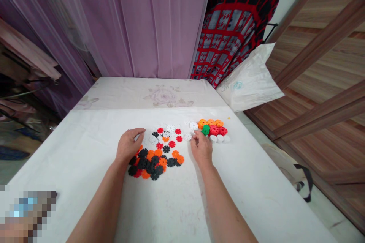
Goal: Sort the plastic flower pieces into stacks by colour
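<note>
Flat notched plastic snowflake discs lie on a white-covered table. My left hand [129, 145] rests at the left edge of a mixed pile of black discs [154, 160] and orange discs [162, 161]; its fingers are apart and hold nothing. My right hand [202, 147] has its thumb and fingertips at the edge of a white disc [187, 137], seemingly pinching it. Between the hands are loose red discs [172, 144] and a group of white discs [170, 128]. Just past my right fingertips sits a green disc cluster [205, 130].
Beside the green cluster stand rows of orange discs [211, 122], red discs [218, 130] and white discs [220, 138]. A small yellow piece [229, 118] lies farther right. A white bag [251, 79] is at the table's right edge, a purple curtain [154, 22] behind. The lower-left corner is pixelated.
</note>
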A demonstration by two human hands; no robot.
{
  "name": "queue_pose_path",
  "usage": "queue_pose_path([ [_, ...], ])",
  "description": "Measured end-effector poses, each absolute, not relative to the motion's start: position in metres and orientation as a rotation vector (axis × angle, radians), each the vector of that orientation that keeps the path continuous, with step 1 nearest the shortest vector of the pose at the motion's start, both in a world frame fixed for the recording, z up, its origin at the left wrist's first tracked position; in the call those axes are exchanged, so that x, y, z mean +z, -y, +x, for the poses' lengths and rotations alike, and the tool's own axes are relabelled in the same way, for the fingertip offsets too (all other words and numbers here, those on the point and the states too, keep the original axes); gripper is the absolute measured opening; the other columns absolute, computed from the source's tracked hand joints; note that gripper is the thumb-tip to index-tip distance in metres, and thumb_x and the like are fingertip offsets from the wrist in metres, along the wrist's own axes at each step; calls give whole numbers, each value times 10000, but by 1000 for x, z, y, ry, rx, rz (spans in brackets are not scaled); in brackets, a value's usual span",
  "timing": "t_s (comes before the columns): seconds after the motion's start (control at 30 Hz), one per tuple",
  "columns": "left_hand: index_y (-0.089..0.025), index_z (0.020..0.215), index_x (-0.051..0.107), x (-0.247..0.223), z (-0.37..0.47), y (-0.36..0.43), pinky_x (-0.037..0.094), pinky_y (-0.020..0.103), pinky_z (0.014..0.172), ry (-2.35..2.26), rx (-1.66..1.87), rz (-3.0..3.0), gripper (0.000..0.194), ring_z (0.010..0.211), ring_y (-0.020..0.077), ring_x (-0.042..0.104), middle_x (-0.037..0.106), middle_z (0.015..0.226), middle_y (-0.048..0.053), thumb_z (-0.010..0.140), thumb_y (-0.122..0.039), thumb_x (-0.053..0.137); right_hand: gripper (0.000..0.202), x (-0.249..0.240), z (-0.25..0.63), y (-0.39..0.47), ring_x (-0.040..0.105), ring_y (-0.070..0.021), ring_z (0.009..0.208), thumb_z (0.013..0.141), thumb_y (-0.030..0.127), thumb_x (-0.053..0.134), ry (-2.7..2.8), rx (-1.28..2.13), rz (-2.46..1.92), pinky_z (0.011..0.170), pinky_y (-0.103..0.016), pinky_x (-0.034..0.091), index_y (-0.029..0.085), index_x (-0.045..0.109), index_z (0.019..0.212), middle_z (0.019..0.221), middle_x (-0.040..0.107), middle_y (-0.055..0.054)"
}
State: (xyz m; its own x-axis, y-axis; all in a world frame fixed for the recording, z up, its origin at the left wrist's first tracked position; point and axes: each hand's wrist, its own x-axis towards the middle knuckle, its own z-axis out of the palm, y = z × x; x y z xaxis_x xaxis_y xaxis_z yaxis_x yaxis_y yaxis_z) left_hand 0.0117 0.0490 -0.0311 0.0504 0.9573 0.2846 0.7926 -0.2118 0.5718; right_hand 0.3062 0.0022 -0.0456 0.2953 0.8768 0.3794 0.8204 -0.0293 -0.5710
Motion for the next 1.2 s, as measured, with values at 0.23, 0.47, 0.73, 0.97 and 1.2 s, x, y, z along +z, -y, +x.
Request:
queue_pose_path([
  [0.23,-264,978,737,-34,10,-50,459,401,1052,-1783,908,2071,356,1039,234,676,755,1084,32,850,-420,444,345,-34,300,2,590,-237,940,821,160,445,1535,-15,-1777,900,-379,416,180,636,1108,942,710,-70],
  [0.47,-266,985,735,-32,12,-48,476,398,1026,-1776,922,2055,352,1042,237,667,754,1086,30,851,-412,444,249,2,260,-8,509,-244,1142,861,189,533,1940,44,-1751,956,-377,337,226,670,1066,1014,706,-78],
  [0.73,-255,972,732,-31,12,-48,485,392,1017,-1771,938,2035,346,1027,236,673,756,1073,33,846,-407,448,217,8,243,-29,528,-255,1058,809,273,638,2085,126,-1937,902,-387,318,222,659,1018,936,714,-77],
  [0.97,-245,970,736,-32,12,-48,483,385,1015,-1762,958,2033,358,1030,233,673,756,1074,38,847,-406,441,272,4,237,-34,556,-240,1025,775,206,638,2042,150,-1893,908,-385,330,222,634,1046,945,725,-48],
  [1.2,-233,997,736,-34,11,-50,476,402,1022,-1762,931,2057,381,1041,242,671,752,1091,47,852,-415,434,382,-1,284,-19,624,-239,997,741,264,630,1604,178,-1728,925,-395,417,217,589,1118,1026,739,-49],
])
